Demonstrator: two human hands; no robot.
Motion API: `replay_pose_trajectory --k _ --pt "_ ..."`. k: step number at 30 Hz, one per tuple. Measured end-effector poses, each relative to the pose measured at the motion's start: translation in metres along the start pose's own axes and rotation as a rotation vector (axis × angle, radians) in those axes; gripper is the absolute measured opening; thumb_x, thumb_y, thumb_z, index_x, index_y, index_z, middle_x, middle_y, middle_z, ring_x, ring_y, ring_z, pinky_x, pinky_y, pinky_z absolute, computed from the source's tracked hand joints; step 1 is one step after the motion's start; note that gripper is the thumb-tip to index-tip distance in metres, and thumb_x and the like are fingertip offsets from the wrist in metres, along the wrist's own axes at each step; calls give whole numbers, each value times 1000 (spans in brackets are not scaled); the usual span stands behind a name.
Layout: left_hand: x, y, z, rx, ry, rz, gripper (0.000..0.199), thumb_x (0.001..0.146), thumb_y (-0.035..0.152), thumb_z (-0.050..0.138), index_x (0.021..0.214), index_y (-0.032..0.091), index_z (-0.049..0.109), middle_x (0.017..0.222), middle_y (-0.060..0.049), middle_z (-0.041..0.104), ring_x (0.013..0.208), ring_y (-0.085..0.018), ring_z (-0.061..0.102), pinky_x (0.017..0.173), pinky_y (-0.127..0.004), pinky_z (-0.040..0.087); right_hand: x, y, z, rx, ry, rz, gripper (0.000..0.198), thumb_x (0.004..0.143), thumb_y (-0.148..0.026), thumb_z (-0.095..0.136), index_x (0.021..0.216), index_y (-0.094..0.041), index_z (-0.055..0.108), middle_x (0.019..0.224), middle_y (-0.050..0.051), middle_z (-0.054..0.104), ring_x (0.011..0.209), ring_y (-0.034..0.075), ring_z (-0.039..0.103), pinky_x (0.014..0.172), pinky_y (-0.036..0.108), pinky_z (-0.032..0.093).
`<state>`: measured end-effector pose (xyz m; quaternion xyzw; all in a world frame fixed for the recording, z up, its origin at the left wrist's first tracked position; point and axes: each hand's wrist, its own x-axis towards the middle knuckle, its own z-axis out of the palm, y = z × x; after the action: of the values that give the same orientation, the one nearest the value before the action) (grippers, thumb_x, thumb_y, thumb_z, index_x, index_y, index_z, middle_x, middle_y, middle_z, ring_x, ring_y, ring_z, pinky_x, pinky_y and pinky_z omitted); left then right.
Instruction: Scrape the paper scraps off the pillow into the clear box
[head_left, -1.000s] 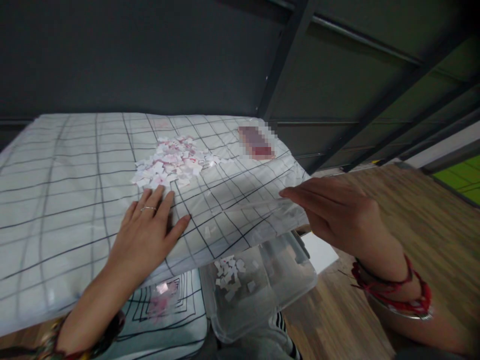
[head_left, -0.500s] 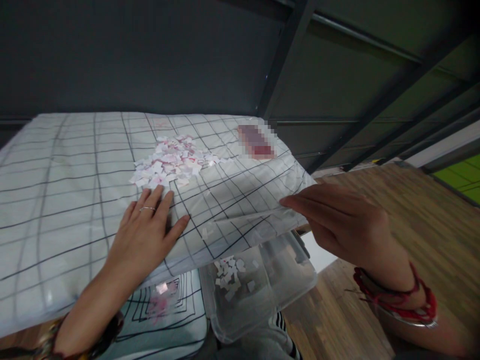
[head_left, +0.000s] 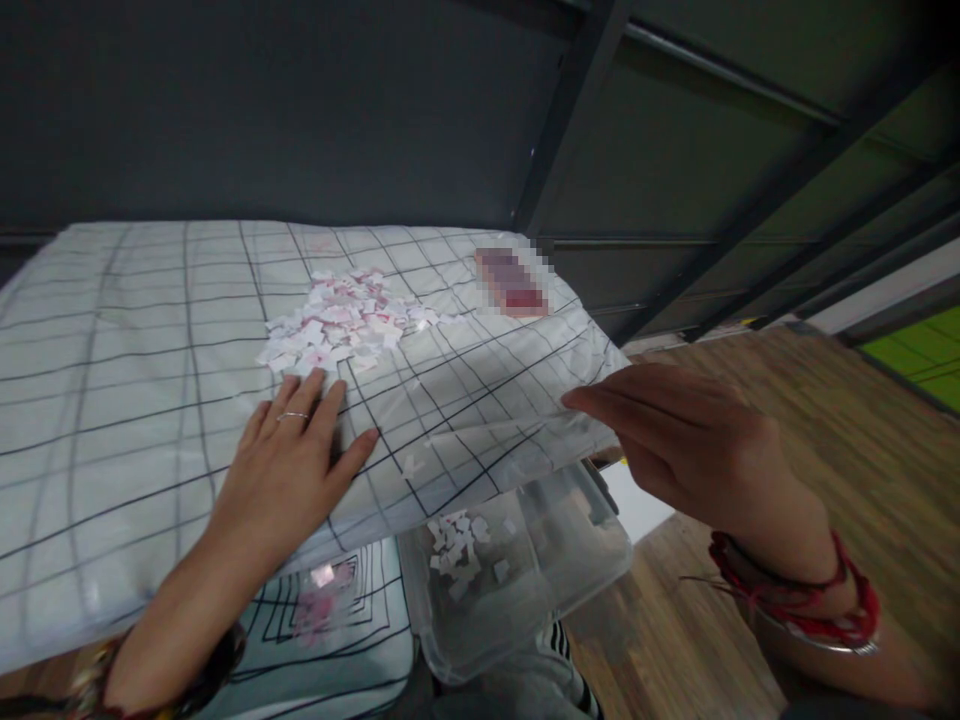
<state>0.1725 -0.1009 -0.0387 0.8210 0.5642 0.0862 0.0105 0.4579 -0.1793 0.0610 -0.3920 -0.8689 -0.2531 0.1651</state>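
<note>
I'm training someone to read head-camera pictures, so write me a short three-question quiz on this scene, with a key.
1. Multiple choice: what are the fingertips of the left hand nearest to?
a) the green panel
b) the pile of paper scraps
c) the dark wall

2. True or false: the clear plastic bin below the edge of the checked covering has white scraps in it.

3. Fill the gap: a thin clear film is pinched by the person's ____.

Key: 1 b; 2 true; 3 right hand.
</note>
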Motion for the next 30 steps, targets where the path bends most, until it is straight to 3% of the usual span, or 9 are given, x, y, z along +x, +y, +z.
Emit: replay_pose_trajectory --k 6,18,30 --pt "1 0 -1 3 -12 2 69 89 53 24 135 5 40 149 -21 31 140 -37 19 111 -51 21 -9 8 -8 -43 35 8 28 82 -1 45 103 -16 55 79 5 67 65 14 60 56 29 48" --pt "0 -1 -1 13 -16 -6 71 89 54 19 136 4 40 149 -20 30 141 -36 18 112 -50 20 -22 5 -20 -20 -41 58 28 83 -3 43 104 -18 56 85 6 68 77 16 63 65 30 52" --pt "0 0 0 6 8 8 70 90 53 21 134 3 41 149 -21 30 140 -37 20 112 -50 22 -20 1 -13 101 -24 57 21 86 -7 47 102 -18 57 84 4 68 77 13 64 66 26 53"
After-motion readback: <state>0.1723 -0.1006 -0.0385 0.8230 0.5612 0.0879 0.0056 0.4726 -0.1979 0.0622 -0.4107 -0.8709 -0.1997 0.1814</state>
